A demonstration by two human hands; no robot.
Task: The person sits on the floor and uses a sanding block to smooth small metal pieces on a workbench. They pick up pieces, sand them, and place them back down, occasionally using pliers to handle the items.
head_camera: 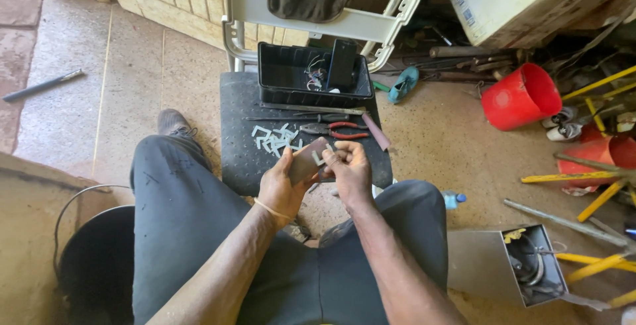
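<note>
My left hand (281, 186) grips a small flat grey-brown plate (306, 162) and holds it up over the front edge of a black chair seat (242, 159). My right hand (350, 169) pinches a small pale clip (320, 157) against the plate's upper right edge. Both hands touch the plate. On the seat just beyond lie several pale clips (275, 141), red-handled pliers (334, 130) and a long thin metal tool (311, 108).
A black tray (275, 80) holding wires and a dark box stands at the back of the seat. At right are a red bucket (520, 96), yellow rods (583, 179) and an open metal box (510, 265). A black bucket (93, 259) stands by my left leg.
</note>
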